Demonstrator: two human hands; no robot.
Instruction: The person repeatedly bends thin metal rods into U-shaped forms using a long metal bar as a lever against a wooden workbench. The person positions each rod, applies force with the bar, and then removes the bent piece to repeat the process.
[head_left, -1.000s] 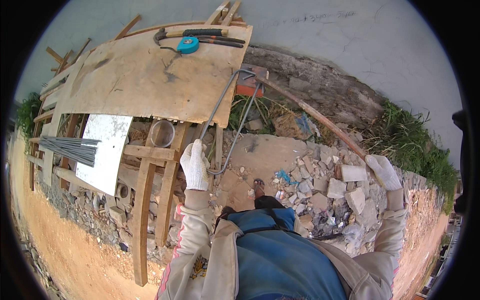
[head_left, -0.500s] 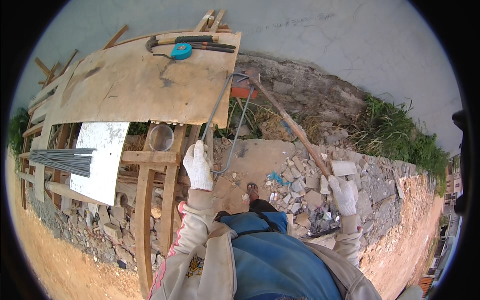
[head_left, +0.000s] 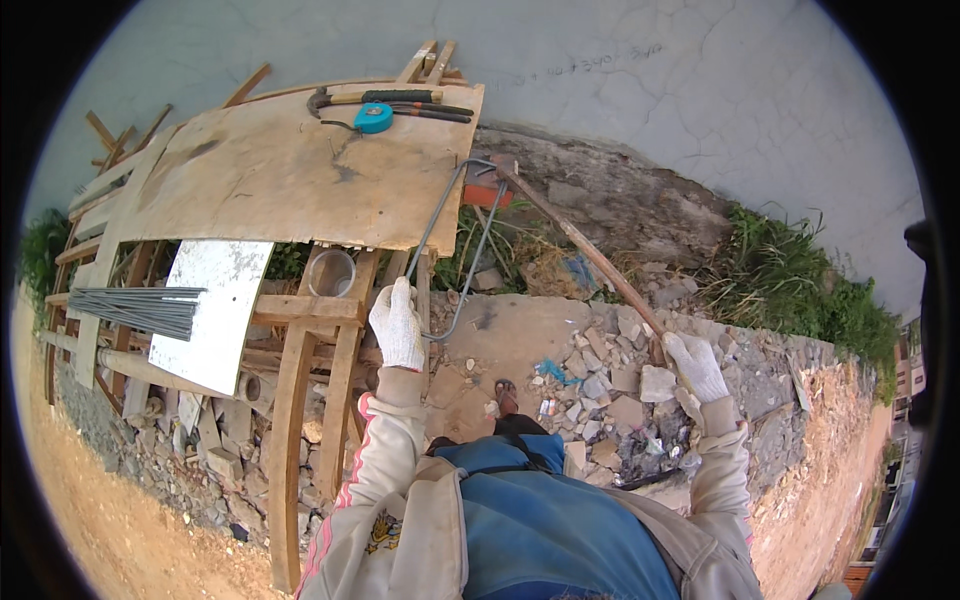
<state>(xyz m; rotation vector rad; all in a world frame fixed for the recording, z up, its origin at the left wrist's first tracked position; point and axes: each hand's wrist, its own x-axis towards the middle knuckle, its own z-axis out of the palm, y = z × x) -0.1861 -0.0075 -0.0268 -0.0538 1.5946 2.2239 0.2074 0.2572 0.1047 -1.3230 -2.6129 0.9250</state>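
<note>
My gloved left hand point(head_left: 397, 325) is closed on a grey steel rod bent into a long loop, a rebar stirrup point(head_left: 431, 230). The stirrup's far end, with its bent tips, sits at a reddish metal block point(head_left: 488, 190) on the bench's right edge. My gloved right hand point(head_left: 698, 367) grips the near end of a long rusty lever bar point(head_left: 590, 252). That bar slants away to the upper left, and its far end meets the stirrup's corner at the block. How the two engage there is too small to tell.
A plywood-topped bench point(head_left: 270, 180) bears a hammer point(head_left: 375, 97), a turquoise tape measure point(head_left: 374, 118) and dark-handled pliers point(head_left: 430, 111). Straight steel rods point(head_left: 140, 310) lie on a white board point(head_left: 205, 350), near a clear round container point(head_left: 331, 273). Rubble point(head_left: 625, 410) covers the ground at right; a grey wall point(head_left: 600, 90) stands behind.
My right hand has shifted slightly right and up at the lever's end. The whole view has tilted a little, and the left hand still holds the stirrup.
</note>
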